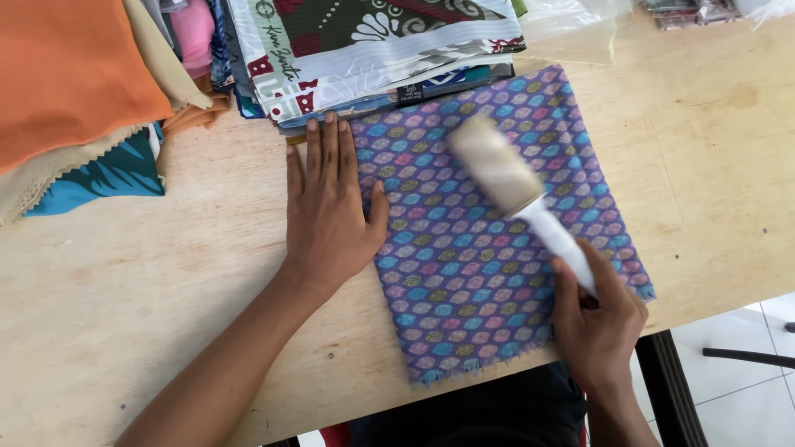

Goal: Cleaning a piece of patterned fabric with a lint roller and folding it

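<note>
A purple cloth square (pixel 464 265) patterned with small blue, pink and olive ovals lies flat on the wooden table (pixel 124 281), its near edge frayed. My left hand (pixel 327 211) rests flat, fingers spread, on the cloth's left edge and the table. My right hand (pixel 596 319) grips the white handle of a lint roller (pixel 505 178). The roller's pale head is blurred and lies on the upper middle of the cloth.
A stack of folded printed fabrics (pixel 373 45) sits at the back, touching the cloth's far edge. Orange, tan and teal fabrics (pixel 74 91) pile at the back left. Clear plastic (pixel 571 25) lies at the back right. The table's near edge (pixel 729 310) drops to a tiled floor.
</note>
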